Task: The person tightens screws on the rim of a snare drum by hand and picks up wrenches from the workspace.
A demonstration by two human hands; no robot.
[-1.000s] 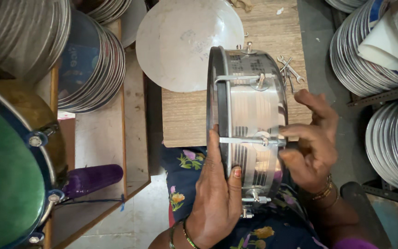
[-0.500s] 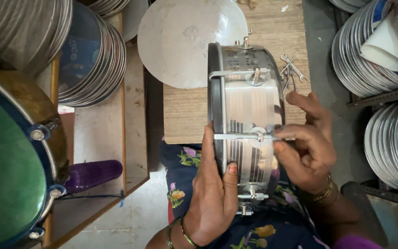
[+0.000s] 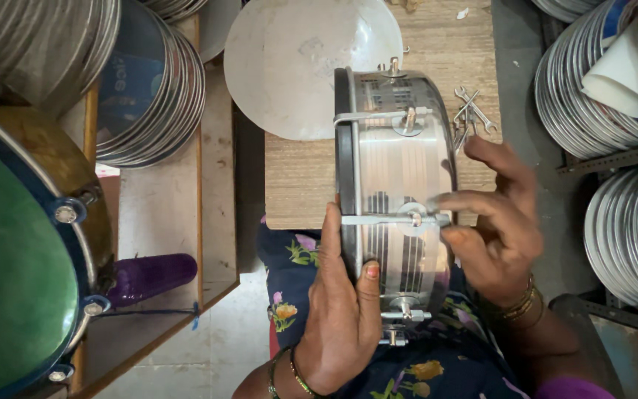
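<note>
Green drum (image 3: 9, 273): lay at far left, blue rim, beside a purple handle (image 3: 153, 275).
Disc stacks (image 3: 145, 89): stood on edge on the wooden shelf.
Left hand (image 3: 341, 314): flat against the drum's black rim, fingers together and extended, thumb lying on the shell.
Drum (image 3: 396, 185): shiny metal shell, held on edge over the lap and the board's (image 3: 297, 185) near edge.
Right hand (image 3: 500, 222): thumb and forefinger pinched the end of a tension rod (image 3: 393, 219); other fingers loosely curled.
Spanners (image 3: 470, 111): lay on the board, just beyond the right hand.
</note>
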